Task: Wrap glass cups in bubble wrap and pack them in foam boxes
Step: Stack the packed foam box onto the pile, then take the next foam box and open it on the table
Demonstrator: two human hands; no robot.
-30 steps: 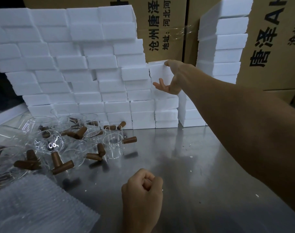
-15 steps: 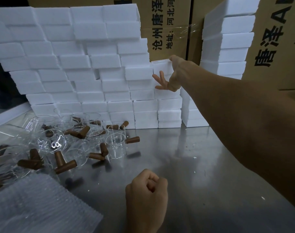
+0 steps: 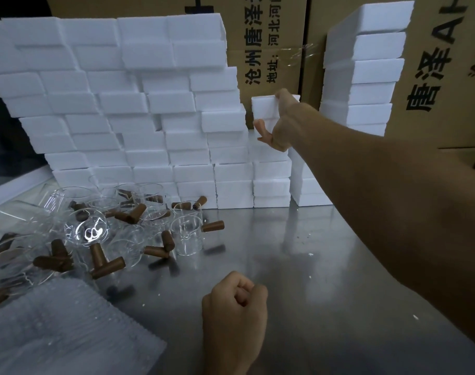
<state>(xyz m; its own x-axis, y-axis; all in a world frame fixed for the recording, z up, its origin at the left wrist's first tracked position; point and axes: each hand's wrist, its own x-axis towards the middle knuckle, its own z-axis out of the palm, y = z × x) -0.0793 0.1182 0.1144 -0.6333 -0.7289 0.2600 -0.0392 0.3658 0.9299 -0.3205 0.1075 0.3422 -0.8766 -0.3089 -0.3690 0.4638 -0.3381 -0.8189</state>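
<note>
A wall of white foam boxes [image 3: 128, 109] stands at the back of the steel table [image 3: 298, 266]. My right hand [image 3: 281, 123] reaches far out and grips the top foam box [image 3: 263, 108] of a shorter column, thumb on top and fingers against its front. My left hand [image 3: 235, 315] rests on the table near the front as a fist that holds nothing. Several glass cups [image 3: 186, 234] with brown wooden handles lie jumbled at the left. A stack of bubble wrap [image 3: 60, 336] lies at the front left.
A second, narrower tower of foam boxes [image 3: 363, 71] rises at the back right. Large cardboard cartons [image 3: 271, 36] with printed characters stand behind everything. Small white foam crumbs dot the steel surface.
My right hand has closed around the top foam box and tipped it slightly off its column. The left fist has stayed in place.
</note>
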